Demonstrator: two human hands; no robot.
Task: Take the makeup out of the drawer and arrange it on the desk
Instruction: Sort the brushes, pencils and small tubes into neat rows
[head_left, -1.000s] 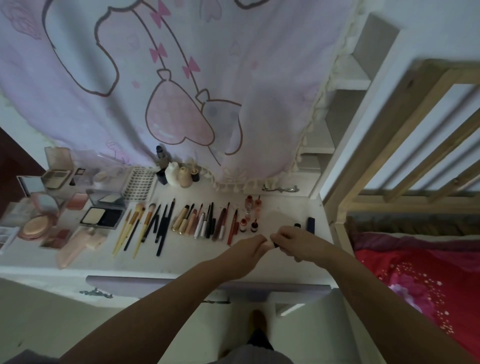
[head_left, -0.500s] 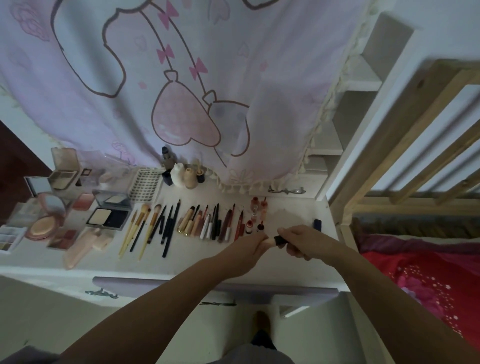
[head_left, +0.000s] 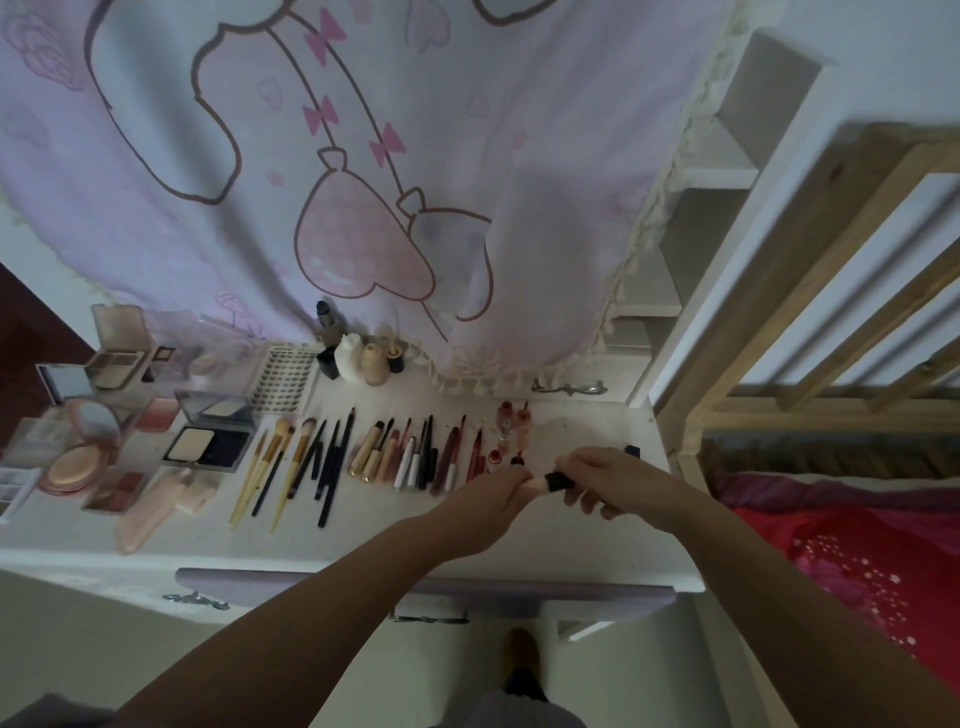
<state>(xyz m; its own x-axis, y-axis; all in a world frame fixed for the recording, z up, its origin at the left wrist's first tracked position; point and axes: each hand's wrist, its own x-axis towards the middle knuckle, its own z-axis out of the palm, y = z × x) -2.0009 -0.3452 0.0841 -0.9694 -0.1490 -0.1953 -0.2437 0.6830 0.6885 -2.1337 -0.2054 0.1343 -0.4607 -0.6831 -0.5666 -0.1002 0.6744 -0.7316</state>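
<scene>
- Left hand pinches a pale tube; right hand grips its black cap.
- Brushes and lipsticks lie in rows on the white desk.

Desk: compacts far left, brushes right of them, pencils and tubes mid-row. Bottles behind the row by the curtain. Bed right of desk, drawer under its front edge.

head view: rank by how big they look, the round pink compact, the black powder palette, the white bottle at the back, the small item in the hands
1. Round pink compact and black powder palette: too alike to separate.
2. White bottle.
3. Small item, held between left hand and right hand, partly hidden.
</scene>
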